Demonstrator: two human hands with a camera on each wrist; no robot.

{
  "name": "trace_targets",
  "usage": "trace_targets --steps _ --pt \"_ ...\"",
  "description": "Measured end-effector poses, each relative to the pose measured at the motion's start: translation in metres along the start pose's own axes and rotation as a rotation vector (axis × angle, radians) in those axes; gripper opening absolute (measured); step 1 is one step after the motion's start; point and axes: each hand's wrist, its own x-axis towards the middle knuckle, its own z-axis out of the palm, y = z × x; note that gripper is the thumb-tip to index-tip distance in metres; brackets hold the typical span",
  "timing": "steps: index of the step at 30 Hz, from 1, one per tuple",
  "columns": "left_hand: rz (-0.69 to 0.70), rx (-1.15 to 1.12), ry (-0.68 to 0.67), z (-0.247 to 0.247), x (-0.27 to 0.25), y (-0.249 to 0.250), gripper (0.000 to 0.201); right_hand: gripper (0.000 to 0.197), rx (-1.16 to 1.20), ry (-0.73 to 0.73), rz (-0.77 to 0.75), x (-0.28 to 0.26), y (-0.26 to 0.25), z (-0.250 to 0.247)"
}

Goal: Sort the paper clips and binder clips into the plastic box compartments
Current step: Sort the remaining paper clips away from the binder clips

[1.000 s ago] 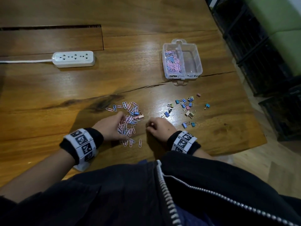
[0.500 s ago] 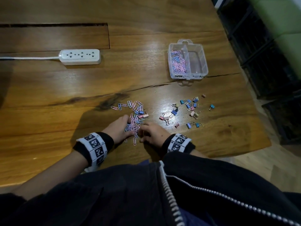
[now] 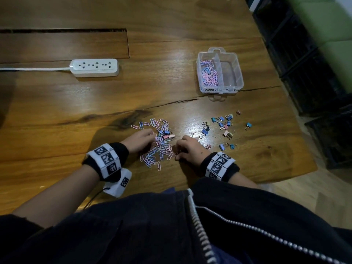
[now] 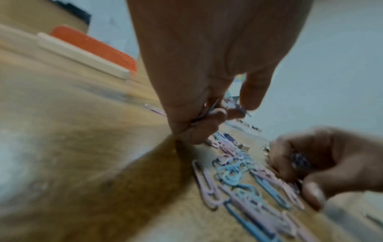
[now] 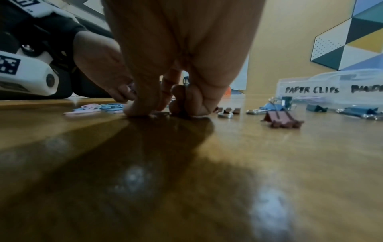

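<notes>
A heap of pink and blue paper clips [image 3: 159,147] lies on the wooden table [image 3: 57,115] in front of me. My left hand [image 3: 150,139] is at the heap's left side and pinches a few clips between thumb and fingers [image 4: 209,114]. At the heap's right edge my right hand [image 3: 179,149] is curled with its fingertips [image 5: 134,109] on the table, and some clips seem held inside it [image 4: 300,161]. Small binder clips [image 3: 222,126] lie scattered to the right. The clear plastic box [image 3: 239,73] stands beyond them, with paper clips [image 3: 208,73] in its left compartment.
A white power strip [image 3: 94,67] with its cord lies at the back left. The table's right edge [image 3: 304,149] drops to the floor beside dark crates [image 3: 314,73]. The box front reads "PAPER CLIPS" [image 5: 311,89]. A pink binder clip [image 5: 282,119] lies close to my right hand.
Both hands drew together at the near end of the heap. Since then my left hand has moved further into the heap, while the right hand stays at its right edge.
</notes>
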Motion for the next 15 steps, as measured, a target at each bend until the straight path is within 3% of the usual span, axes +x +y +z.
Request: trace_targets --steps 3,6,9,12,15 --pt "-0.046 -0.583 -0.086 -0.006 -0.003 -0.002 0.006 0.023 -0.051 -0.013 0.018 -0.001 -0.003 -0.002" --pt "-0.017 -0.815 -0.168 -0.009 -0.005 -0.002 0.01 0.018 -0.074 -0.012 0.024 -0.003 -0.007 -0.001" --pt "-0.019 -0.797 -0.147 -0.009 -0.003 0.001 0.029 0.005 0.061 0.028 0.097 -0.005 -0.01 -0.004" --pt "-0.044 -0.66 -0.144 -0.012 -0.002 0.002 0.023 0.007 0.525 0.096 0.19 -0.004 -0.007 -0.008" --pt "-0.073 -0.383 -0.119 -0.014 -0.003 -0.006 0.023 0.019 0.923 0.068 0.258 0.0 -0.003 -0.012"
